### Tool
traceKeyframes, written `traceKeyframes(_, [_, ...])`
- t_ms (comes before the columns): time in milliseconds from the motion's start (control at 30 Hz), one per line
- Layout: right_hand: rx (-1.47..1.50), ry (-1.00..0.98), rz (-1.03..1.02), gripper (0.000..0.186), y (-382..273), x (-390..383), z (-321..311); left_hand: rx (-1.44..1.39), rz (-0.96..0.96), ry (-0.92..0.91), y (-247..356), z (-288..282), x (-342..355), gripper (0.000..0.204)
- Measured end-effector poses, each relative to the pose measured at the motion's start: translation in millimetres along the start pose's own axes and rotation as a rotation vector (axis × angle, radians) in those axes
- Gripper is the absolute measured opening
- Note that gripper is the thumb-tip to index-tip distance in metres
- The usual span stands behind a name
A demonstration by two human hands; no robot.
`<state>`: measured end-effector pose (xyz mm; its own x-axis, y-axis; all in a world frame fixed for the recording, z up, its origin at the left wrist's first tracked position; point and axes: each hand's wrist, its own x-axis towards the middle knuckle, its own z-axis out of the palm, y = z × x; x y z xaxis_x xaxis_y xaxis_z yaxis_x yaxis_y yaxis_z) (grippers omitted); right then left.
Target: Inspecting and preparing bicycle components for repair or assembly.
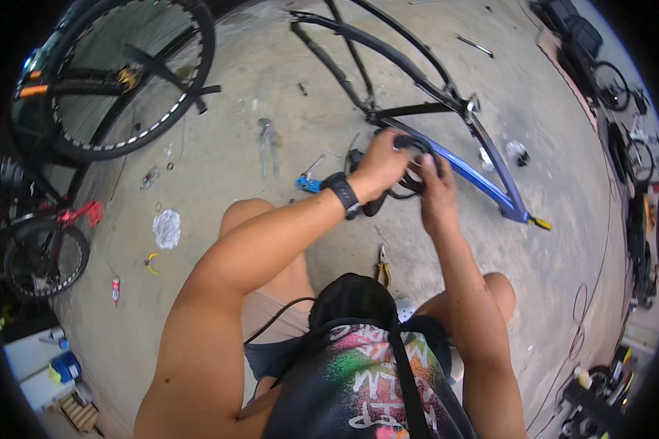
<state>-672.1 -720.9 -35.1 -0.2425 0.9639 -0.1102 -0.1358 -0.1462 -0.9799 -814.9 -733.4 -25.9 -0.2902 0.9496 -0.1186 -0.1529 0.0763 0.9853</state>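
Observation:
In front of my knees, my left hand (383, 167) and my right hand (438, 192) are close together, both closed on a coiled black cable (410, 140). Its loops pass between the fingers and hang below them. A dark watch is on my left wrist. Just beyond my hands, a blue and black bicycle frame (458, 167) lies on the concrete floor. Black parts (373, 207) lie behind and under my left hand, partly hidden by it. Left of that hand is a blue-handled tool (310, 183).
Yellow-handled pliers (384, 269) lie between my feet. Large grey pliers (268, 146) and a plastic bag (167, 229) are on the floor to the left. A bicycle with a big wheel (192, 91) stands at the far left. A metal tool (476, 46) lies beyond the frame.

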Motion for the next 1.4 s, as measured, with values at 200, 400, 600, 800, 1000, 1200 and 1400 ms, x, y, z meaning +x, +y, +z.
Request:
traceKeyframes(200, [0.094, -0.165, 0.057, 0.072, 2, -9, 1, -0.442, -0.158, -0.043, 10, 9, -5, 0.02])
traceKeyframes(400, [-0.215, -0.397, 0.064, 0.091, 16, -6, -12, -0.39, -0.361, -0.225, 0, 9, -11, 0.014])
traceKeyframes(600, [-0.162, -0.185, 0.04, 0.069, -16, 19, -10, -0.284, -0.299, 0.01, 24, -41, 18, 0.01])
traceKeyframes(800, [-0.994, -0.241, 0.203, 0.047, 128, 86, -91, -0.412, -0.183, 0.095, 41, -76, 36, 0.01])
traceKeyframes(1000, [-1.42, -0.45, -0.029, 0.061, 175, 102, -28, -0.402, -0.097, 0.112, 49, -96, 30, 0.014])
traceKeyframes(1200, [-1.594, -0.477, 0.065, 0.044, 183, 105, -30, -0.4, -0.065, 0.142, 44, -109, 30, 0.015])
traceKeyframes(1400, [-1.52, -0.692, -0.121, 0.042, 109, 60, -16, -0.324, -0.027, -0.082, 4, -71, 20, 0.019])
